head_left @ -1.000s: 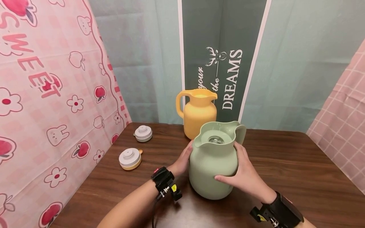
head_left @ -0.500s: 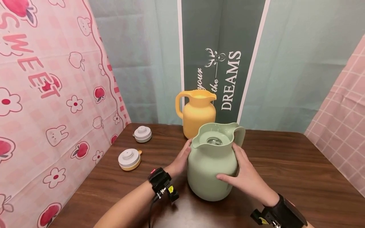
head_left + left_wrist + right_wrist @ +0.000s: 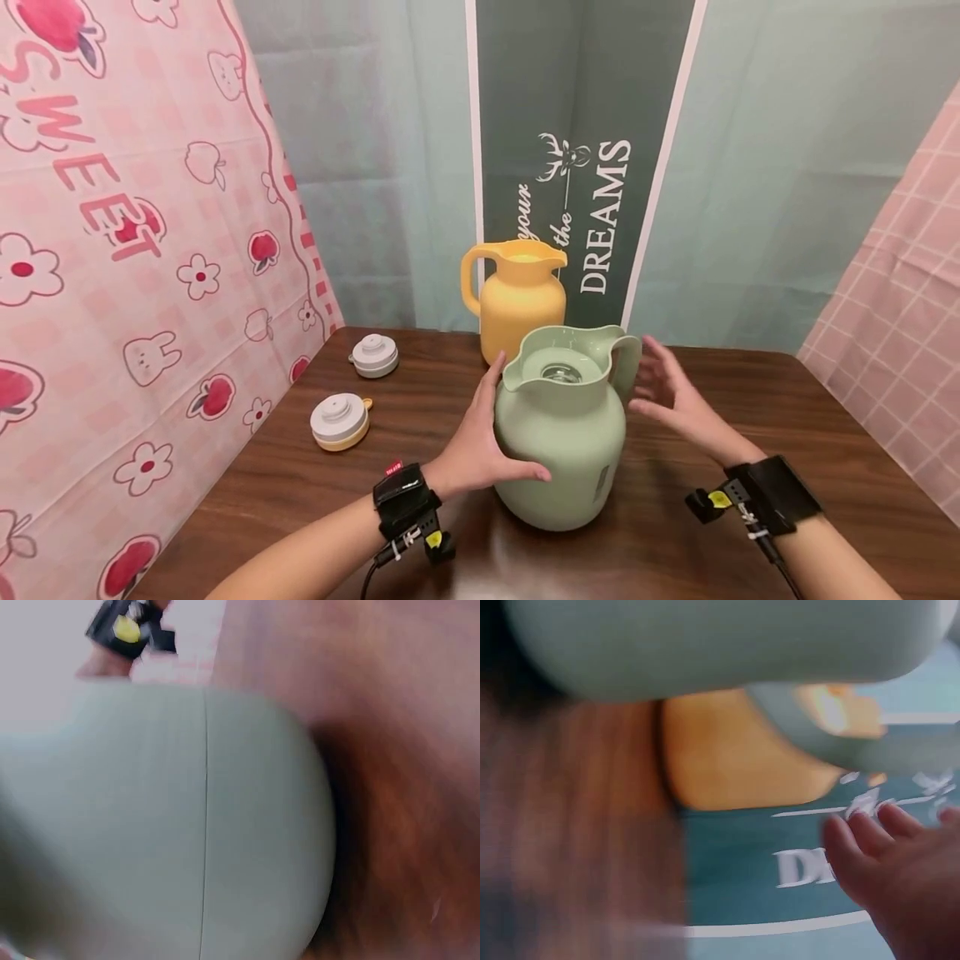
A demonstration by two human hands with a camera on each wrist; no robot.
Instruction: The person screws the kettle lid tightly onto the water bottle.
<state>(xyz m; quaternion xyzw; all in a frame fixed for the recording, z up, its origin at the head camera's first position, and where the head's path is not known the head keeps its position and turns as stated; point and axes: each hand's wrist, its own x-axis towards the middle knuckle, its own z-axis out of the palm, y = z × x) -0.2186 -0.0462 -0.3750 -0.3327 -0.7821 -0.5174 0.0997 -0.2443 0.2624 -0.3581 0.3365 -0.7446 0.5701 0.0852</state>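
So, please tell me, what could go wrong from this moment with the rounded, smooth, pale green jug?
The pale green jug might turn or slip, since only the left hand is on it, while the right hand is apart from its curved green handle. It is uncovered on top, so tipping could spill any contents; I cannot tell whether there are any. A push away from the person might also knock the rounded yellow jug behind it.
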